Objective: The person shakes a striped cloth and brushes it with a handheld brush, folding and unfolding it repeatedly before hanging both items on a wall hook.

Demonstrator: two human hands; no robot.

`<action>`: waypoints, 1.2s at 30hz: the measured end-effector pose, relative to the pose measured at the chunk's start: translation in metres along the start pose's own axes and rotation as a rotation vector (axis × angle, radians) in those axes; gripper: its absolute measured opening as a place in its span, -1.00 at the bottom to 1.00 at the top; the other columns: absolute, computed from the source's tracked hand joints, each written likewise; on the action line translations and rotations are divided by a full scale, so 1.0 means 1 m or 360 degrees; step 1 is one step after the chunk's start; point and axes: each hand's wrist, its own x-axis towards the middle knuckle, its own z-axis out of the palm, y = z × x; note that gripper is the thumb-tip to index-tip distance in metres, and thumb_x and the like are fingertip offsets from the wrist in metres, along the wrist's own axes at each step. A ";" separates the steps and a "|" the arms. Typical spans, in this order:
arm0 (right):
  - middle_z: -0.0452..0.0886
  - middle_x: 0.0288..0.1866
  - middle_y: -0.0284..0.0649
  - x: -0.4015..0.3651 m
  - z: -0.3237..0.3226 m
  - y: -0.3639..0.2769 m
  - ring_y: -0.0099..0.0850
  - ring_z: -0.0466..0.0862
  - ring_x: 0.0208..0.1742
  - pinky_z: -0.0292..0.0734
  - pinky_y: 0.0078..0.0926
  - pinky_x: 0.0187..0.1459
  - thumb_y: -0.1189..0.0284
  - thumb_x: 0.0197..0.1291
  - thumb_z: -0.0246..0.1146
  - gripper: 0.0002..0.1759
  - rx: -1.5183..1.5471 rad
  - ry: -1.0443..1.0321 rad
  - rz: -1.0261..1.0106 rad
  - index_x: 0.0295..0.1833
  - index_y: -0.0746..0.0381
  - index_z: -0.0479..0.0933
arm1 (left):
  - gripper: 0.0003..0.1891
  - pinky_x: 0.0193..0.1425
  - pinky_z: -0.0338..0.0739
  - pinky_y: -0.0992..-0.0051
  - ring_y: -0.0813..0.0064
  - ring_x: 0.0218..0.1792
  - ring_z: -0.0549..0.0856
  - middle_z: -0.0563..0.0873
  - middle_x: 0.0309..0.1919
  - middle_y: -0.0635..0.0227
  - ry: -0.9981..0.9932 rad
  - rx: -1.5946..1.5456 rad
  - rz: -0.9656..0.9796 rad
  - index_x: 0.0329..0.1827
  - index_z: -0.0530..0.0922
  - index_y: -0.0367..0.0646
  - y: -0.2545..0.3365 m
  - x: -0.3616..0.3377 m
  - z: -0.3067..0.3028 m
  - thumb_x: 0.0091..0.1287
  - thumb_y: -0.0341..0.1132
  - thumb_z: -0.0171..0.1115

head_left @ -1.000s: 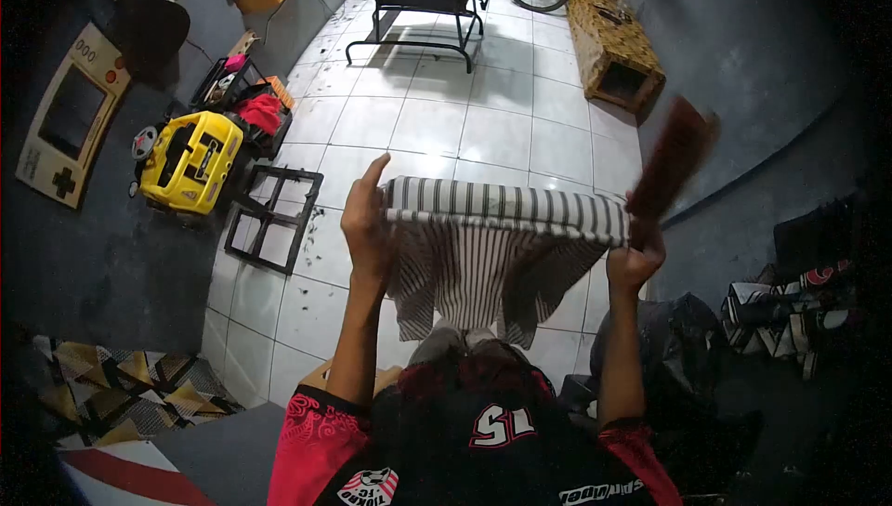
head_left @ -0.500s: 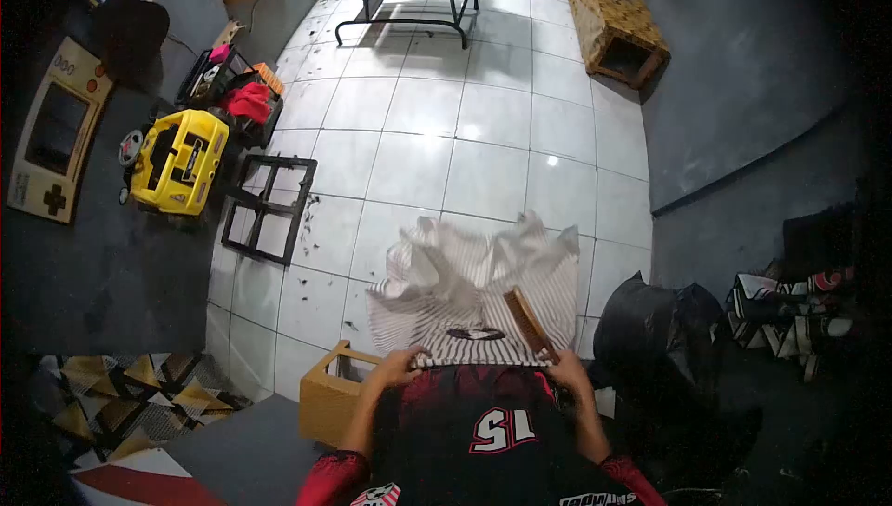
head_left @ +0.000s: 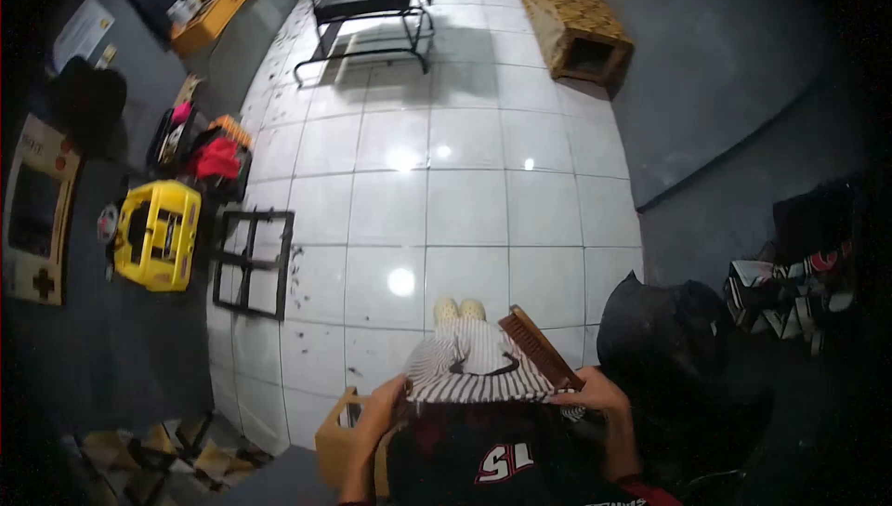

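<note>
A striped white-and-dark barber cape (head_left: pixel 478 362) with a dark mark on it hangs in front of my body, its upper edge along my waist. My left hand (head_left: pixel 386 404) is closed at the cape's left corner; the fingertips are partly hidden. At the other corner, my right hand (head_left: pixel 599 393) is closed on a wooden brush (head_left: pixel 539 346) with brown bristles, and its fingers also pinch the cape's edge. The brush slants up and to the left over the cape. Past the cape's lower end show cream clogs (head_left: pixel 460 309) on my feet.
Dark tufts lie on the white tiled floor (head_left: pixel 390 209). A black frame (head_left: pixel 251 264) and a yellow toy car (head_left: pixel 160 235) are at left. Beside my left arm stands a wooden box (head_left: pixel 334 441); a black bag-like item (head_left: pixel 655 329) is at right. A black chair (head_left: pixel 367 4) stands ahead.
The billowing cape has dropped and now hangs lower and narrower, uncovering the clogs. Both hands sit slightly lower in view. The brush remains in my right hand, and the camera view has shifted.
</note>
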 end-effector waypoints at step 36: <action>0.45 0.12 -0.18 -0.134 -0.176 0.143 -0.38 0.48 0.05 0.35 -0.44 0.11 0.36 0.19 0.17 -0.50 0.2609 0.1286 -0.1317 0.22 0.30 0.28 | -0.85 -0.48 0.42 0.34 0.21 -0.57 0.55 0.54 -0.59 0.08 -0.0854 0.0049 0.1480 -0.19 0.49 -0.27 0.449 0.310 0.176 0.33 -0.43 -0.05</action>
